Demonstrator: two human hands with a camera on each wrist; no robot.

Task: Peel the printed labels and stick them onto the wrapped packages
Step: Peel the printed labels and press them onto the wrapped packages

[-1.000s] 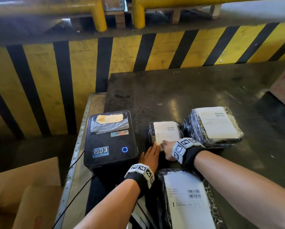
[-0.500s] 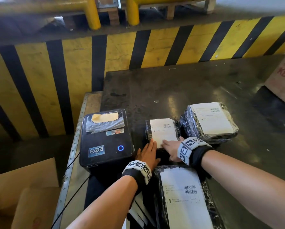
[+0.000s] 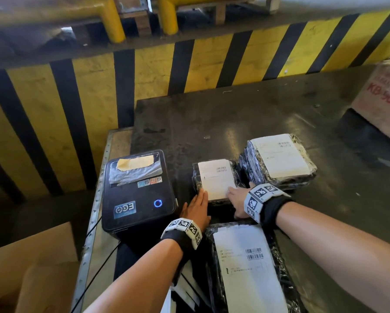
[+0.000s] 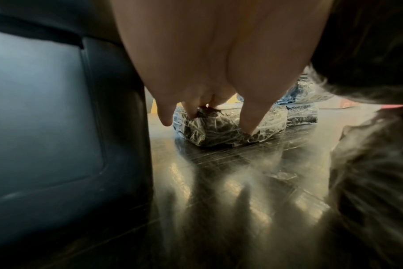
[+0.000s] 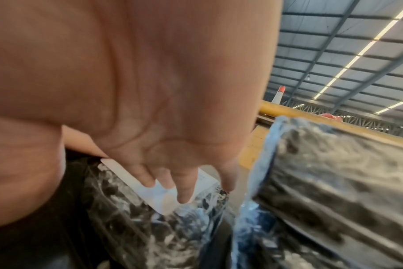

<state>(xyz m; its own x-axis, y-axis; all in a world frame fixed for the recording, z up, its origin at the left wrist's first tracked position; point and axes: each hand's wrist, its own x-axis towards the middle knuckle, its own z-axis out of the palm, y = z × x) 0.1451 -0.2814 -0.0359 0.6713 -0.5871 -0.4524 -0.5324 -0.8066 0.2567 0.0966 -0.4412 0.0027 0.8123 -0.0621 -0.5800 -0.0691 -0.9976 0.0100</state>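
small wrapped package [image 3: 214, 180] sits mid tabletop [image 3: 246, 118] beside the printer [image 3: 138, 190], label [image 3: 215, 177] already on top; right hand [image 3: 235, 198] flat, smoothing the label's near corner, left hand [image 3: 197, 207] flat, steadying the package edge. two other packages [image 3: 279, 159] also labelled; likely last press-down.

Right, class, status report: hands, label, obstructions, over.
Left hand flat against small package. Right hand fingers pressing its label. Nothing in the way.
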